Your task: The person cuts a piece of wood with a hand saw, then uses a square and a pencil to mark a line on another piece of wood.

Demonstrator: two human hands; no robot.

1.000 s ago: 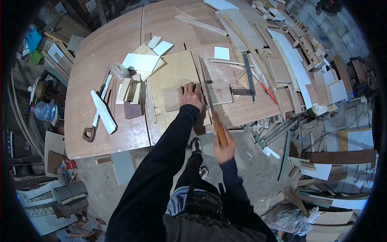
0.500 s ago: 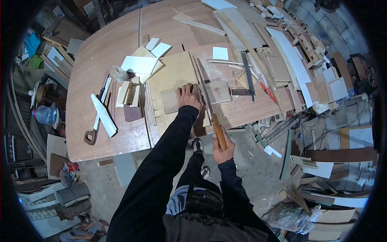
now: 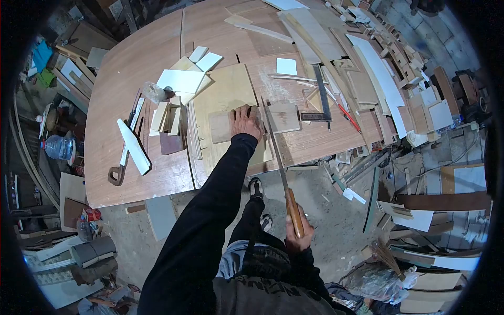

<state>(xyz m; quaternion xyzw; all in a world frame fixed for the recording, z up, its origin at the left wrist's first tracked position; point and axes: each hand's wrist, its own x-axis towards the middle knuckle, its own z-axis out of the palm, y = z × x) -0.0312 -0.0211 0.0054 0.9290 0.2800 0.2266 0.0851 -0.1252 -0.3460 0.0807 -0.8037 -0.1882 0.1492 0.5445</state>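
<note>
My right hand (image 3: 299, 231) is wrapped round the wooden handle of a hand saw (image 3: 276, 149). The long, narrow blade reaches up and away from me, lying across a short wooden board (image 3: 284, 117). My left hand (image 3: 245, 122) presses that board down just left of the blade, its fingers bent over it. Under the board is a larger, pale plywood sheet (image 3: 226, 86) on the table. Whether the teeth are inside a cut cannot be made out.
A second saw (image 3: 116, 175) lies on the table's (image 3: 118, 89) left, beside white offcuts (image 3: 181, 81) and small wood blocks (image 3: 168, 118). To the right are a try square (image 3: 321, 100), a red pencil-like tool (image 3: 349, 119) and long strips. Scraps cover the floor at right.
My right hand has drawn the saw back toward my body and slightly right, so more blade shows past the table edge. My left hand stays on the board.
</note>
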